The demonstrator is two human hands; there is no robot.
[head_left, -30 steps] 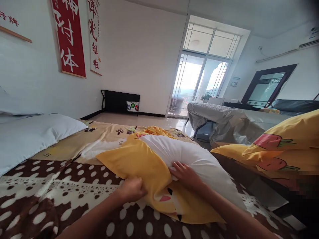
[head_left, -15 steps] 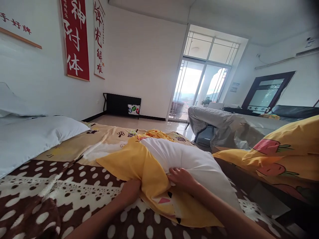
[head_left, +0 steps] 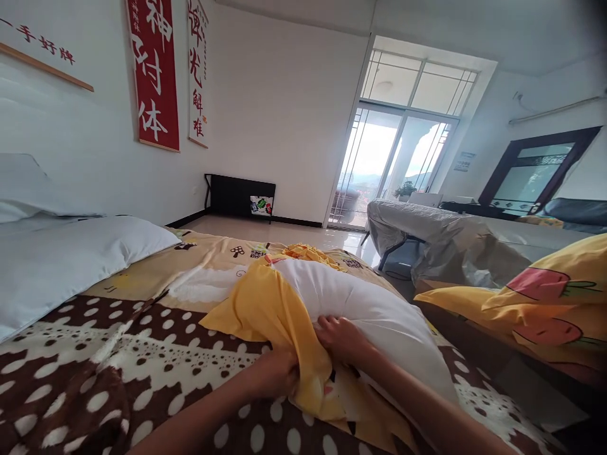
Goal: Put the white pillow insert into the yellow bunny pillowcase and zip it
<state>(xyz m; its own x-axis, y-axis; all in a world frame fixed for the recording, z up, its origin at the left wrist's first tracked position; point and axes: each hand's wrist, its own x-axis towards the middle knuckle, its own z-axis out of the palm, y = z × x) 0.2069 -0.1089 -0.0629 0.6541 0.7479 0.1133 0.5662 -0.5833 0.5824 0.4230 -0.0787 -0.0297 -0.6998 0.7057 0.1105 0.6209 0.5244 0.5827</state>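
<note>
A white pillow [head_left: 374, 309] lies on the bed, partly wrapped in a yellow pillowcase [head_left: 265, 309] with cartoon prints. My left hand [head_left: 277, 373] is closed on a bunched fold of the yellow pillowcase at the pillow's near end. My right hand [head_left: 344, 338] rests on the white pillow just right of that fold, fingers curled and pressing into the pillow at the pillowcase's edge.
The bed has a brown blanket with white dots [head_left: 118, 373] and a beige printed sheet [head_left: 213, 253]. A plain white pillow [head_left: 61, 259] lies at the left. A yellow pillow with strawberry print [head_left: 545, 303] sits at right. A grey-covered sofa [head_left: 441, 240] and glass balcony door [head_left: 389, 164] stand beyond.
My left hand gathered the yellow pillowcase into a tighter bunch and drew it toward the pillow's near end. My right hand stayed on the white pillow. The view shifted slightly left.
</note>
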